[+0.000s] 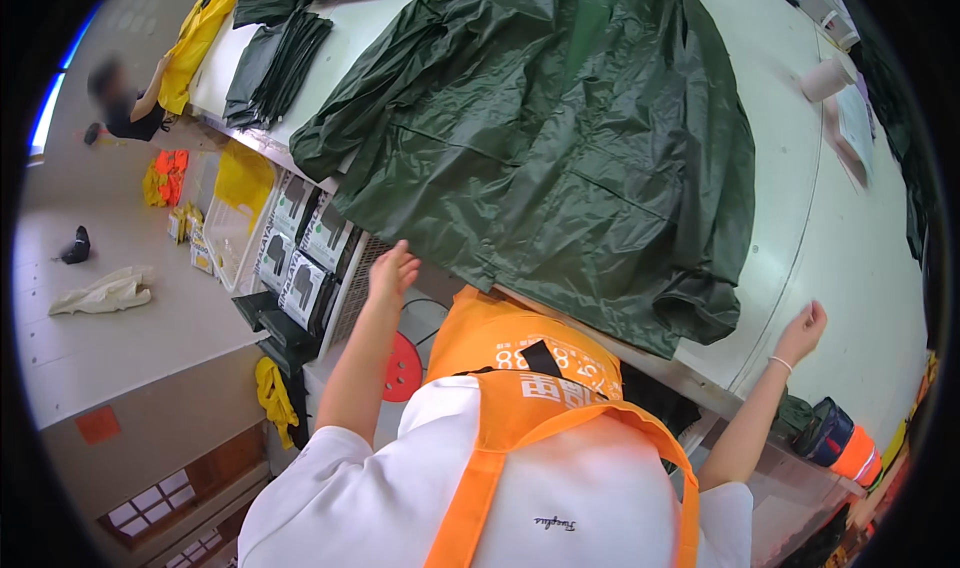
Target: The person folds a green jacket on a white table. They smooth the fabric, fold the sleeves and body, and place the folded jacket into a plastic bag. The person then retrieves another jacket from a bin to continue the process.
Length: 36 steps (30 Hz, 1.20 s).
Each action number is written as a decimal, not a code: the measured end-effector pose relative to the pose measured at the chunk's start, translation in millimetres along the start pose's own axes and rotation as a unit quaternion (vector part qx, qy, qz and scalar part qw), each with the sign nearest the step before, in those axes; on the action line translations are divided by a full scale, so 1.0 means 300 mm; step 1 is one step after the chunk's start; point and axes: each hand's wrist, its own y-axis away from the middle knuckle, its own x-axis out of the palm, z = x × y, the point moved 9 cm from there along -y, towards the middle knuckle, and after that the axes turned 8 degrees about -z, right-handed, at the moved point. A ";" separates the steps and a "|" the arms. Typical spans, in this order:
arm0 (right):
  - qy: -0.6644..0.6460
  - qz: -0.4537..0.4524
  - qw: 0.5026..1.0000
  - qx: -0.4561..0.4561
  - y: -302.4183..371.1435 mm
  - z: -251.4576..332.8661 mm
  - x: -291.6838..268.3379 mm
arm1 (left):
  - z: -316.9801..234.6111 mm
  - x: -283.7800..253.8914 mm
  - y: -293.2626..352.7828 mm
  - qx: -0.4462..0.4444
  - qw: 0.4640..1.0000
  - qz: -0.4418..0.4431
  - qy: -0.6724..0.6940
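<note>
A dark green waterproof jacket (540, 138) lies spread on the white table, front upward, its hem toward me. Its collar end runs out at the top of the picture. My left hand (396, 270) is at the hem's left part, fingers loosely bent and slightly apart, nothing seen in them. Off to the right of the jacket, my right hand (803, 330) hovers over the bare tabletop with its fingers curled in and no item visible. One jacket sleeve cuff (695, 308) rests near the front table edge.
Folded dark green garments (275, 73) and a yellow garment (205, 38) are at the far left, beside another person (130, 103). Packaged goods (305, 288) fill a crate below left. A paper roll (828, 78) stands right; an orange-and-navy bundle (845, 448) sits lower right.
</note>
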 end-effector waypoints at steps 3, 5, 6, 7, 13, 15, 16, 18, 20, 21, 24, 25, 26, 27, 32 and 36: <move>-0.150 0.169 0.974 -0.002 0.341 0.737 0.112 | 0.038 0.095 0.083 -0.028 0.995 0.077 -0.051; -0.190 0.309 0.932 -0.018 0.630 1.058 0.229 | 0.089 0.135 0.125 -0.075 0.988 0.127 -0.037; -0.188 0.366 0.910 -0.047 0.773 1.134 0.311 | 0.122 0.159 0.138 -0.117 0.981 0.155 0.000; -0.139 0.369 0.899 -0.191 0.878 1.260 0.346 | 0.151 0.177 0.155 -0.177 0.968 0.166 0.062; 0.080 0.397 0.905 -0.127 1.160 1.384 0.579 | 0.135 0.335 0.304 -0.312 0.864 0.392 -0.039; 0.116 0.392 0.905 -0.121 1.166 1.363 0.619 | 0.150 0.402 0.263 -0.283 0.853 0.432 -0.080; 0.131 0.389 0.904 -0.117 1.167 1.341 0.636 | 0.142 0.423 0.257 -0.266 0.846 0.451 -0.102; 0.083 0.373 0.920 -0.086 1.140 1.305 0.628 | 0.111 0.425 0.234 -0.188 0.856 0.468 -0.114; 0.061 0.398 0.916 0.000 1.044 1.169 0.620 | -0.029 0.409 0.152 -0.080 0.893 0.434 -0.091; 0.071 0.371 0.924 0.053 0.937 1.119 0.536 | -0.143 0.370 0.079 -0.044 0.915 0.342 -0.209; 0.159 0.134 0.977 0.053 0.546 0.943 0.172 | -0.717 0.342 0.006 0.536 0.767 0.233 -0.263; 0.168 0.061 0.983 0.035 0.453 0.884 0.031 | -0.841 0.325 -0.048 0.344 0.892 0.279 -0.089; 0.144 -0.007 0.989 0.023 0.383 0.879 -0.090 | -0.950 0.294 -0.096 0.153 0.945 0.254 0.140; 0.055 -0.033 0.998 0.016 0.365 0.962 -0.134 | -1.083 0.257 -0.035 0.165 0.915 0.288 0.229; -0.054 0.133 0.990 0.009 0.696 1.500 0.060 | -0.948 0.187 0.129 0.130 0.864 0.360 0.328; -0.215 0.210 0.948 0.099 1.057 1.374 0.286 | -0.298 0.335 0.185 -0.130 0.886 0.432 0.109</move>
